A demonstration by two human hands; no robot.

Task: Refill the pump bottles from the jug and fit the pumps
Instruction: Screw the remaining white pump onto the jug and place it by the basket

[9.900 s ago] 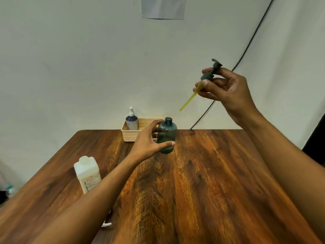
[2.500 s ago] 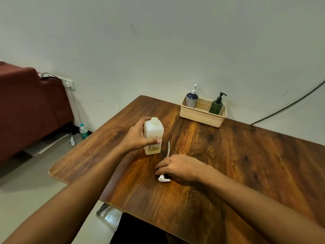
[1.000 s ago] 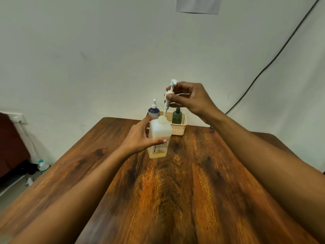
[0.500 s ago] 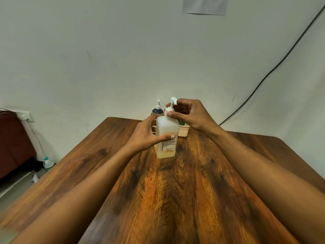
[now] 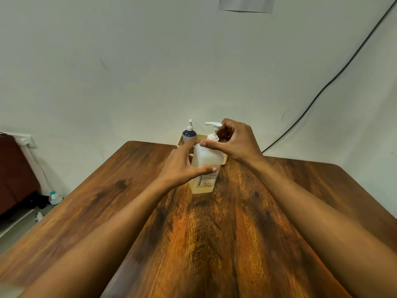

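A square translucent bottle (image 5: pixel 205 160) with yellowish liquid and a printed label stands on the wooden table (image 5: pixel 214 233). My left hand (image 5: pixel 182 166) grips its left side, thumb across the front. A white pump (image 5: pixel 213 131) sits in the bottle's neck, its nozzle pointing left. My right hand (image 5: pixel 235 141) holds the pump's collar between the thumb and the curled fingers. The pump's tube is inside the bottle.
A beige basket (image 5: pixel 182 141) stands at the table's far edge against the wall, with a dark blue pump bottle (image 5: pixel 189 134) in it; the rest of it is hidden behind my hands. A black cable (image 5: pixel 322 91) runs down the wall. On the floor at left lies a small bottle (image 5: pixel 54 197).
The pump went from above the bottle, tube entering the neck, down to seated on the neck. My right hand came down with it and now holds the collar.
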